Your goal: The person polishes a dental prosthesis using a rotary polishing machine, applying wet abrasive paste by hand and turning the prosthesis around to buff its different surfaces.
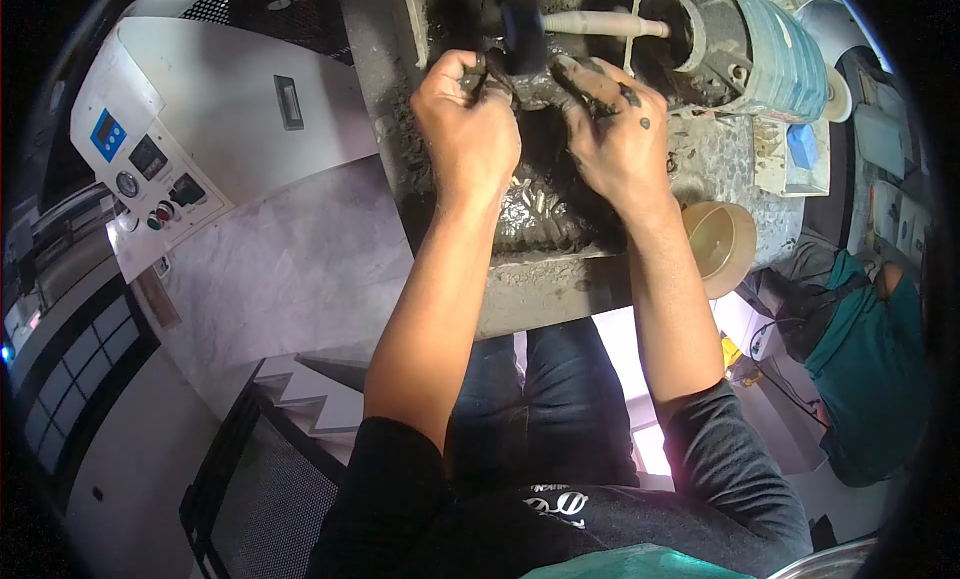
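A dark round wheel (pixel 524 29) sits on the tapered, light-coloured spindle (pixel 605 25) of a motor (pixel 765 49) with a blue-green housing. Just below the wheel, a small wet grey piece (pixel 540 91) spans the gap between my two hands; its kind is hard to make out. My left hand (pixel 465 124) is closed, its thumb and fingers pinching the left end. My right hand (pixel 622 129) is curled round the right end, with dark mud on its fingers and back. Fingers and mud partly cover the piece. Under the hands lies a muddy tray (pixel 545 224) with wet, shiny sludge.
A tan bowl (pixel 720 247) stands right of my right forearm. Beyond it, a small white box (pixel 795 169) holds a blue block (pixel 801 146). At left is a white machine cabinet (pixel 230 89) with a control panel. A person in a green garment (pixel 870 369) is at far right.
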Demonstrator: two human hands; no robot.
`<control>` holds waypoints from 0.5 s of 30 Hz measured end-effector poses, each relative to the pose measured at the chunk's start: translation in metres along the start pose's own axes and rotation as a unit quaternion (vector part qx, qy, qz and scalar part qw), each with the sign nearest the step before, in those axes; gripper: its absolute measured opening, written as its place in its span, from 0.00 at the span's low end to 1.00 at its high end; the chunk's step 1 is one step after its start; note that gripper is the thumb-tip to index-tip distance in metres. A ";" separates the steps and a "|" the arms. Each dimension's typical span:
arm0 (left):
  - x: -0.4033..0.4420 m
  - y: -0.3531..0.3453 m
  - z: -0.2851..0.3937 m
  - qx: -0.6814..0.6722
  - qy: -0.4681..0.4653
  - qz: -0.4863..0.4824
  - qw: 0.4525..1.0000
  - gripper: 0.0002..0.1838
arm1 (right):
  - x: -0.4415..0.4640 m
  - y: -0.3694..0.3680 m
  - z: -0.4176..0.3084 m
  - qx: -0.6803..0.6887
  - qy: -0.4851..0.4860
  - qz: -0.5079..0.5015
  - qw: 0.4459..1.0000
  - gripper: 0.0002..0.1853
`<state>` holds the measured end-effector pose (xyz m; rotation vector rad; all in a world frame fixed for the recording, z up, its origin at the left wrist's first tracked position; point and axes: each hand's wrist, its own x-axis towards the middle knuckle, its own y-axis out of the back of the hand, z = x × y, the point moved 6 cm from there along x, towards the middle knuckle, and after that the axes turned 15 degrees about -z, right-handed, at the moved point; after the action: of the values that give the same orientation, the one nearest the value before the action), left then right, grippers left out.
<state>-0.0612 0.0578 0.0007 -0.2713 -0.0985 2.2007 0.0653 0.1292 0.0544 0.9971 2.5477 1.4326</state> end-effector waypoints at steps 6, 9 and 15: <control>-0.004 0.002 -0.001 -0.062 -0.070 0.021 0.995 0.13 | -0.003 0.003 -0.013 0.024 -0.007 0.020 0.999 0.17; 0.000 0.004 -0.004 -0.006 -0.006 -0.005 1.000 0.14 | -0.005 -0.006 -0.005 0.015 -0.038 0.024 0.999 0.17; -0.003 0.005 -0.004 -0.045 -0.004 0.005 0.999 0.12 | -0.007 -0.003 -0.007 0.035 -0.060 0.042 0.997 0.17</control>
<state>-0.0618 0.0522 -0.0039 -0.3123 -0.2010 2.2107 0.0667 0.1190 0.0538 1.1756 2.5126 1.2676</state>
